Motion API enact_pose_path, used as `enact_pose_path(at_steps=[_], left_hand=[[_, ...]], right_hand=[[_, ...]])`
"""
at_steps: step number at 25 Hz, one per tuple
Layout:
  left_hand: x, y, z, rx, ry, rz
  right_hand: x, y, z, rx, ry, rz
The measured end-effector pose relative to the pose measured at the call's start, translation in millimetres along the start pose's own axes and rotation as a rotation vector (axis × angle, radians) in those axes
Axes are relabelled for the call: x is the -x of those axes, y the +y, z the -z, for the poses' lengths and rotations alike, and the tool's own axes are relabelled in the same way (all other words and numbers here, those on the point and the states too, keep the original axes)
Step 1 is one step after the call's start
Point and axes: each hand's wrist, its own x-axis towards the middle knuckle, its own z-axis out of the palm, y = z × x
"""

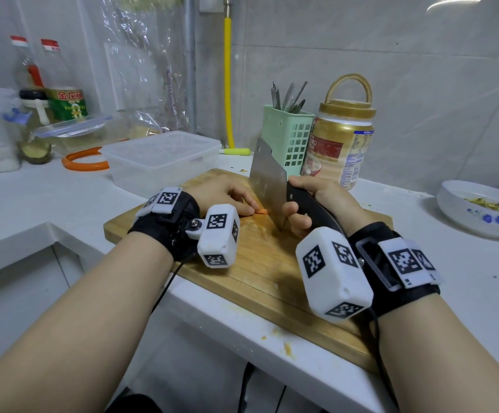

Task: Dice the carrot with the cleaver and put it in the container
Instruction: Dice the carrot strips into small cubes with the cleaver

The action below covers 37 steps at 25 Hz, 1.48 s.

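A wooden cutting board (260, 272) lies on the white counter. My right hand (319, 204) grips the black handle of the cleaver (267, 177), whose blade stands edge-down on the board. A small orange carrot piece (261, 211) shows just left of the blade. My left hand (227, 195) rests on the carrot with its fingers curled over it, hiding most of it. A clear plastic container (162, 156) with its lid on stands behind the board to the left.
Behind the board stand a green utensil basket (287, 138) and a gold-lidded jar (339, 144). A glass dish (480, 208) with scraps sits far right. Bottles, a tin and an orange ring (84, 162) crowd the back left. Carrot crumbs lie on the counter's front edge.
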Motion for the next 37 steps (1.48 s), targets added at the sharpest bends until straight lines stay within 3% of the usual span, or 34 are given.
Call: enact_pose_path(at_steps=[5, 10, 20, 37], left_hand=[[-1.0, -0.4, -1.4, 0.084, -0.001, 0.017], [-3.1, -4.5, -4.2, 0.169, 0.028, 0.076], [-2.7, -7.8, -2.3, 0.147, 0.021, 0.077], [-2.0, -9.7, -1.7, 0.133, 0.02, 0.062]], right_hand=[[-4.4, -1.0, -4.3, 0.05, 0.032, -0.006], [-6.8, 1.8, -2.6, -0.061, 0.032, 0.005], [-0.1, 5.2, -1.4, -0.17, -0.018, 0.114], [-2.6, 6.6, -5.1, -0.043, 0.014, 0.063]])
